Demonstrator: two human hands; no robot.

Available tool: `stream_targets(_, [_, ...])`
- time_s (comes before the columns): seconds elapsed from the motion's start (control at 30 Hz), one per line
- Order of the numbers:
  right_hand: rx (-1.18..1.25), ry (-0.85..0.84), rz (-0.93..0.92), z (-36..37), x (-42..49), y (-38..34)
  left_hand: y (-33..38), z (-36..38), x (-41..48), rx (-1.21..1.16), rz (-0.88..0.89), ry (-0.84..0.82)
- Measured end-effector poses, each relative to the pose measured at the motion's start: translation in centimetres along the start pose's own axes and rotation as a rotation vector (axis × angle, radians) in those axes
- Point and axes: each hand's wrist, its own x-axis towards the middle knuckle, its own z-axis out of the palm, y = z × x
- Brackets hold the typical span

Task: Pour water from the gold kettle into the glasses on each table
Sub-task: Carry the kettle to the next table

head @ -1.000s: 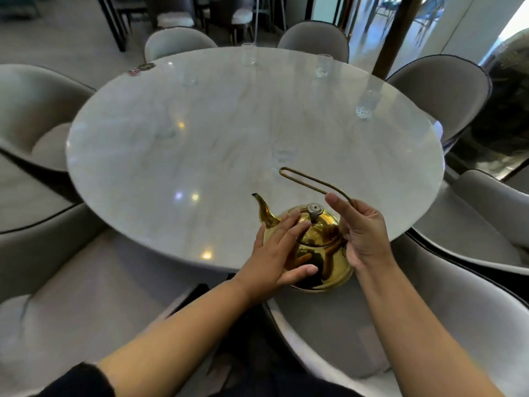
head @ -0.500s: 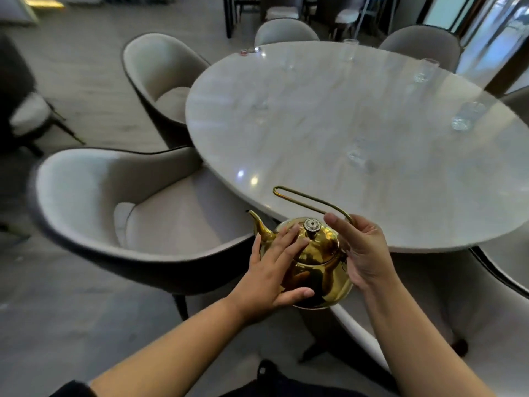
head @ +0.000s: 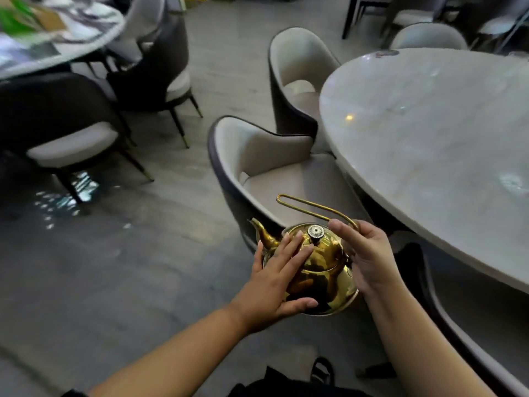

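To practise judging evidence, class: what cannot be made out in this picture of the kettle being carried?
Water level in the gold kettle: head view, lid and metal wall hide it.
Glasses on the near table: head view, blurred smears; right edge cuts the table.
Items on the far table: head view, motion blur.
Grip of the right hand on the handle: head view, palm covers it.

The kettle [head: 326, 270], a second ago above the near edge of the surface [head: 429, 144], now hangs clear of it, to its left beside a chair [head: 257, 156]; a second surface [head: 86, 45] shows far left of it.
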Motion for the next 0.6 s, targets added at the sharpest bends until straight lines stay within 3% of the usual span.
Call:
stream_targets(0.3, [0.068,-0.176,0.096,14.2,3.8,5.0,-10.2,-6.6,-6.1,0.016,-0.158,0.115])
stream_targets(0.6, [0.008,-0.257,0.123,25.6,14.9,7.8,-22.1,-12.9,-3.9,0.022,-0.281,0.222])
